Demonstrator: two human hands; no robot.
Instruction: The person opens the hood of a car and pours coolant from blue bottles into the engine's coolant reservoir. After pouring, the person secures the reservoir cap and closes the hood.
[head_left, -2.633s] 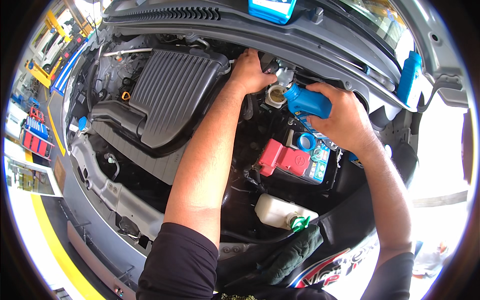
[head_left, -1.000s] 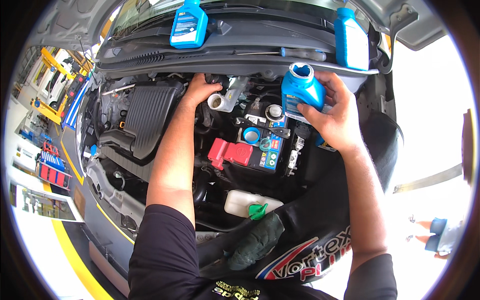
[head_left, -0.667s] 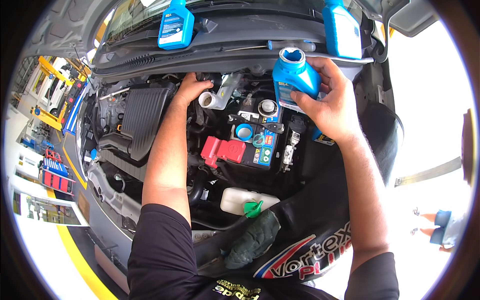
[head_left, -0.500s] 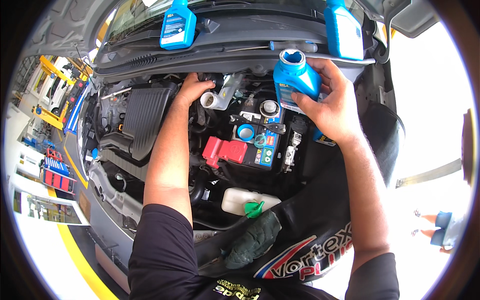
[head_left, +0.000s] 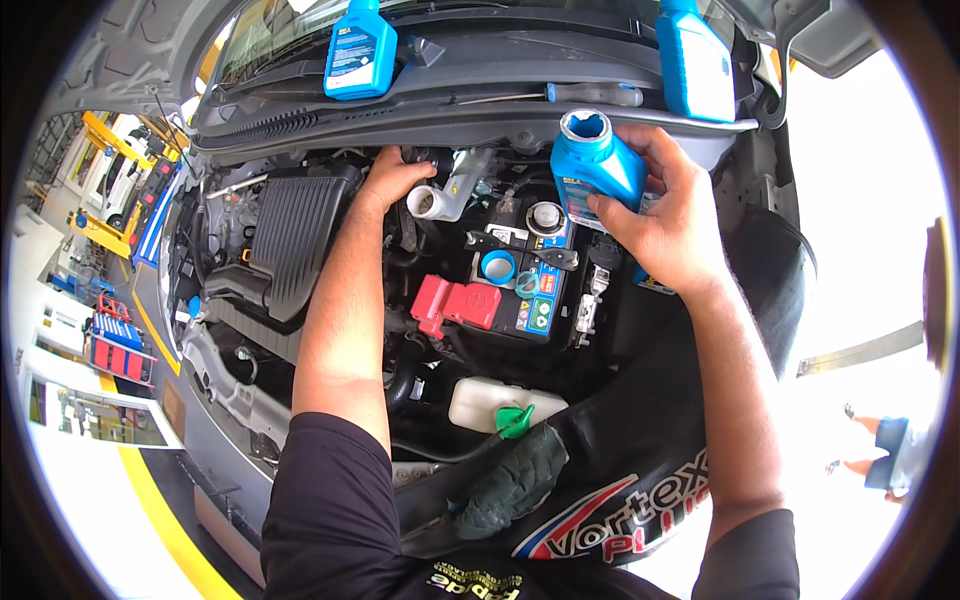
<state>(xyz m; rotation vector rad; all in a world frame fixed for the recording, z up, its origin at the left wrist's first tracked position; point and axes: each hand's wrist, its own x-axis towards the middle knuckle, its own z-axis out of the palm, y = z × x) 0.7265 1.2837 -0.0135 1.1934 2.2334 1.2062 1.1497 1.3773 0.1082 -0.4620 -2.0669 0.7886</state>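
Note:
My right hand (head_left: 665, 205) grips a blue plastic bottle (head_left: 600, 175) from its right side. The bottle is uncapped, its mouth facing up and its body slightly tilted, above the battery's far right corner. Further left, my left hand (head_left: 392, 182) reaches to the back of the engine bay. Its thumb and fingers close about a dark part that I cannot make out. Just right of that hand is the open neck of a whitish plastic reservoir (head_left: 462, 188). On the battery (head_left: 515, 318) lie a blue ring-shaped cap (head_left: 497, 266) and a round silvery cap (head_left: 546, 218).
Two more blue bottles stand near the windscreen, one left (head_left: 360, 55), one right (head_left: 695, 65). A screwdriver (head_left: 595, 94) lies between them. Near me are a white tank (head_left: 480, 405) with a green cap (head_left: 514, 421), a dark cloth (head_left: 515, 485) and a black fender cover (head_left: 640, 430).
The whole view has shifted slightly, so everything appears a little further right. Both hands keep their places, the right one still on the bottle.

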